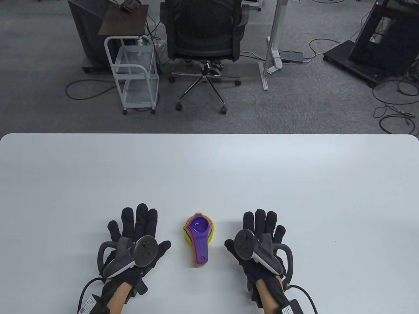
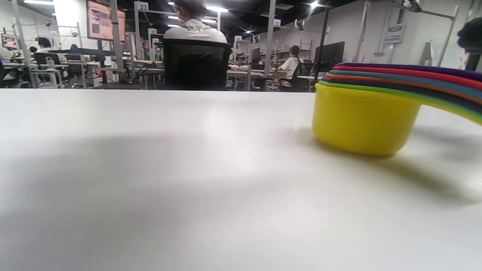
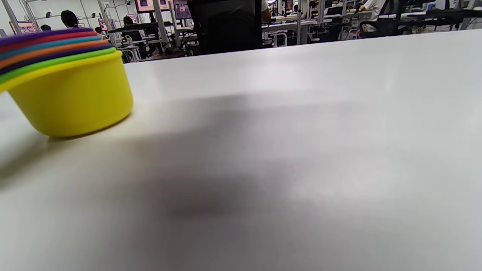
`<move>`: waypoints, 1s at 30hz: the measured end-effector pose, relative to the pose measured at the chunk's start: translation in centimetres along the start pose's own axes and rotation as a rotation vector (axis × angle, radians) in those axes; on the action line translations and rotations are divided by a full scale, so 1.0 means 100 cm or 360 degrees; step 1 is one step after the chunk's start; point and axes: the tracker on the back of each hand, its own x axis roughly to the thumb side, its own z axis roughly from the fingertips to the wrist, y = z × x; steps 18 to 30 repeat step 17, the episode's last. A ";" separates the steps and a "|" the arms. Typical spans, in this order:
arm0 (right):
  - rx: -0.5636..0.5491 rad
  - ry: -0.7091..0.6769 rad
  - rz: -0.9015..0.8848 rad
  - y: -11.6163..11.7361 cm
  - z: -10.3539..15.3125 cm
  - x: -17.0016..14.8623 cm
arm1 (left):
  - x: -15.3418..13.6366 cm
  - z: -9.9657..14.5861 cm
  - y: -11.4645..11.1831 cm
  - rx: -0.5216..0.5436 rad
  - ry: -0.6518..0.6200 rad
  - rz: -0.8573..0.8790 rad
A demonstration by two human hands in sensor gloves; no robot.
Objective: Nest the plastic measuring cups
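A stack of nested plastic measuring cups (image 1: 199, 234) stands on the white table (image 1: 209, 170) between my hands, purple cup on top, yellow cup at the bottom, handles pointing toward me. It shows in the left wrist view (image 2: 363, 116) at the right and in the right wrist view (image 3: 71, 96) at the left. My left hand (image 1: 137, 229) lies flat on the table left of the stack, fingers spread, holding nothing. My right hand (image 1: 262, 229) lies flat to the right of it, also empty. Neither hand touches the cups.
Beyond the table's far edge stand an office chair (image 1: 204, 39), a white wire cart (image 1: 136, 77) and cables on the carpet.
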 end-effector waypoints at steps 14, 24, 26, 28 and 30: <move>0.0035 -0.0006 -0.0042 0.002 -0.001 -0.001 | -0.010 -0.007 -0.010 -0.0135 0.0072 0.0064; 0.0047 -0.0005 -0.0048 0.002 -0.001 -0.001 | -0.008 -0.008 -0.011 -0.0155 0.0065 0.0063; 0.0047 -0.0005 -0.0048 0.002 -0.001 -0.001 | -0.008 -0.008 -0.011 -0.0155 0.0065 0.0063; 0.0047 -0.0005 -0.0048 0.002 -0.001 -0.001 | -0.008 -0.008 -0.011 -0.0155 0.0065 0.0063; 0.0047 -0.0005 -0.0048 0.002 -0.001 -0.001 | -0.008 -0.008 -0.011 -0.0155 0.0065 0.0063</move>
